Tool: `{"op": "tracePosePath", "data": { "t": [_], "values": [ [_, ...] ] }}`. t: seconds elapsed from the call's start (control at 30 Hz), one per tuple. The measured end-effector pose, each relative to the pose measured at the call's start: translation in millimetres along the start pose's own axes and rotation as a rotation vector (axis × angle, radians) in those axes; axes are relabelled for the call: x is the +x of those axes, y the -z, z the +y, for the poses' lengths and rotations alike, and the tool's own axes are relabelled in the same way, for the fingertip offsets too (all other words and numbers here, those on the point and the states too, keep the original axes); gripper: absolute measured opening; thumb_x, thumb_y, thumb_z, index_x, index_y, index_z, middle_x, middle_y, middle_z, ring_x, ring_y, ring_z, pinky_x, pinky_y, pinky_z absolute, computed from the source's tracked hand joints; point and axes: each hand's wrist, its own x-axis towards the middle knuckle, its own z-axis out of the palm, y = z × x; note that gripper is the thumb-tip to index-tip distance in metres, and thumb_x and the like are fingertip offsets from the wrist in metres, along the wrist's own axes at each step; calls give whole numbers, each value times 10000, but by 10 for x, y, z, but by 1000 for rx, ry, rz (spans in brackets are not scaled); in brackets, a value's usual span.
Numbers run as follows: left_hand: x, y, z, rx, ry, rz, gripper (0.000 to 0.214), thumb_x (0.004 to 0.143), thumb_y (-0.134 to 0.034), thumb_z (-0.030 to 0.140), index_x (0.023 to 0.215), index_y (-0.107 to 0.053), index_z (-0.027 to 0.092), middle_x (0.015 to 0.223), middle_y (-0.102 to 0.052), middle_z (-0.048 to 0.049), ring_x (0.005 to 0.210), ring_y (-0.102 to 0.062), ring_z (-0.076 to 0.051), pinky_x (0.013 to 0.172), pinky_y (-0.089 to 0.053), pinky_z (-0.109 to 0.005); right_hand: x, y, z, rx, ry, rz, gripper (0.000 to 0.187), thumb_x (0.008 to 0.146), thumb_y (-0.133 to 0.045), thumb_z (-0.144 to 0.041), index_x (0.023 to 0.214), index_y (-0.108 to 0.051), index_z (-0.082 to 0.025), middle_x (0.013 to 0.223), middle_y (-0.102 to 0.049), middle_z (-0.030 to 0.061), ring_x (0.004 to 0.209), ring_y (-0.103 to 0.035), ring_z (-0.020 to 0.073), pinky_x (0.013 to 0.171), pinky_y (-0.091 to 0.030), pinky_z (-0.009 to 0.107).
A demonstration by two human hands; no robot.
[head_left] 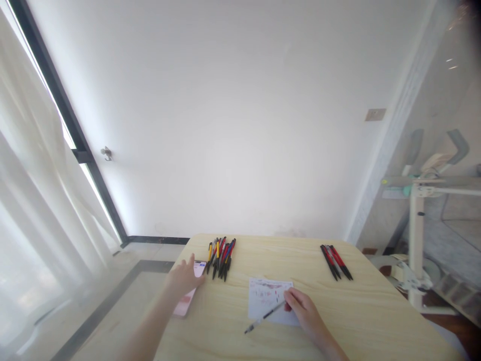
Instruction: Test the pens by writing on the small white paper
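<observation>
My left hand (185, 277), fingers spread, hovers over or rests on a phone (184, 307) with a lit screen at the table's left side; the hand covers part of it, and I cannot tell whether it touches. In my right hand (300, 304) a clear-barrelled pen (263, 318) is pinched near one end, its other end pointing down and left. Beneath this pen lies a white sheet of paper (257, 301) with reddish and dark scribbles. Just right of the phone is a loose bunch of pens (221, 255) in yellow, red, blue and grey with black ends.
Toward the right of the wooden table (300, 260), several red and grey pens (335, 261) lie side by side. A white wall (244, 125) rises behind the table. White curtains (41, 200) hang at left, and exercise equipment (416, 240) stands at right.
</observation>
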Motion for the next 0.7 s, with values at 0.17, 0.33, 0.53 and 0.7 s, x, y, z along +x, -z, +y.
{"op": "tracePosePath", "data": {
  "t": [0.17,0.33,0.53,0.7],
  "values": [
    [-56,0,-1,11,-25,26,789,693,-422,481,1364,-243,104,1083,-550,-185,957,-541,-322,763,-393,-399,-1,1,-10,5,3,6,373,825,-394,-473,597,-472,-188,574,-508,-2,601,-505,161,595,-369,257],
    [-134,10,13,11,-8,49,773,724,-381,495,1360,-232,80,1074,-554,-181,958,-532,-311,739,-403,-390,-9,1,-18,7,5,5,371,826,-398,-469,601,-478,-184,580,-510,-2,610,-509,160,599,-369,254],
    [-174,7,76,8,19,67,727,746,-372,450,1352,-235,73,1087,-553,-175,990,-512,-306,752,-398,-398,1,0,-7,16,5,11,375,827,-399,-470,594,-472,-186,565,-504,-5,596,-509,159,598,-372,256],
    [-179,25,114,9,32,62,688,748,-364,442,1333,-287,87,1098,-552,-177,1002,-505,-310,740,-401,-400,-6,0,-33,28,4,16,365,826,-406,-463,596,-467,-186,573,-505,-6,600,-507,157,597,-374,252]
  ]
}}
